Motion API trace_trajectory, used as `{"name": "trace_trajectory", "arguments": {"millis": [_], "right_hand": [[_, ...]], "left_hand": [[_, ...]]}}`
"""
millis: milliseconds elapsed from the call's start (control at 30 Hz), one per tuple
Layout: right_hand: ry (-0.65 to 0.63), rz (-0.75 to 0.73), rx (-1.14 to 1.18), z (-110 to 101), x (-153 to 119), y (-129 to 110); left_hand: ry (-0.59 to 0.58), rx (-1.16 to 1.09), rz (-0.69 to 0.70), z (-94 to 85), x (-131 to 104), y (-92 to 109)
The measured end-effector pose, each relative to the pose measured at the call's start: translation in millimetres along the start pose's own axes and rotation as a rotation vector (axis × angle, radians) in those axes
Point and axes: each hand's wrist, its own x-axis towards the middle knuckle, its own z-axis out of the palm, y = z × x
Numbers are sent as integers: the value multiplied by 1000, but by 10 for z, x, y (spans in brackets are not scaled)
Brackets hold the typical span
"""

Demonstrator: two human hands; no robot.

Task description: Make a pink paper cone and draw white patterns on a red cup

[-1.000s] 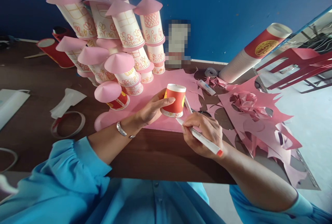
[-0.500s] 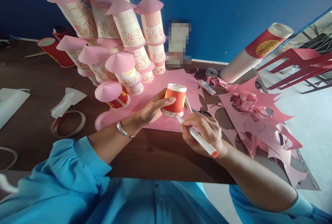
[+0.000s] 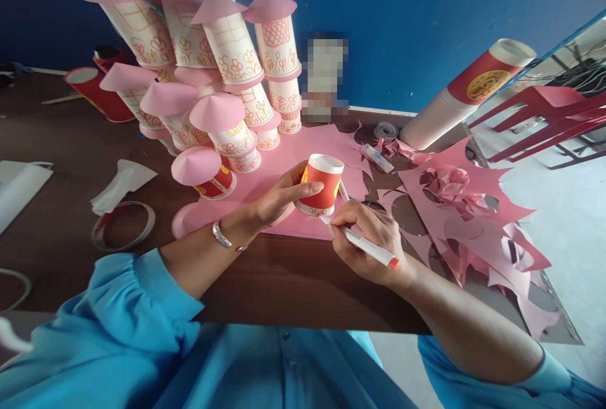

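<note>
My left hand (image 3: 284, 195) is closed around a red paper cup (image 3: 326, 177) with a white band of small drawings along its lower edge. The cup tilts slightly above the pink paper sheet. My right hand (image 3: 367, 238) grips a white marker (image 3: 372, 248) with a red end, its tip close to the cup's lower band. Whether the tip touches the cup I cannot tell. Part of a second white pen (image 3: 343, 190) shows behind my right hand. Just left of the cup, a pink cone roof (image 3: 196, 166) tops another red cup (image 3: 218, 183).
Towers of decorated paper cups (image 3: 237, 49) with pink cones stand at the back left. A tall cup stack (image 3: 440, 115) leans at the right, beside pink paper scraps (image 3: 464, 207). A tape roll (image 3: 124, 226) and a glue tube (image 3: 377, 158) lie on the brown table (image 3: 284, 283).
The cup has shifted slightly right and tilted a little more. The marker in my right hand has swung to a flatter angle, its tip slightly lower.
</note>
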Motion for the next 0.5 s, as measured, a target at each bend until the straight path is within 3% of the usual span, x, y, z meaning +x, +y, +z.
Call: {"name": "trace_trajectory", "arguments": {"millis": [200,500], "right_hand": [[54,-48,0,-37,0,-19],[81,-155,-28,0,-13,25]], "left_hand": [[64,27,-3,-24,-16,-18],[49,25,-13,-41,-17,-33]]}}
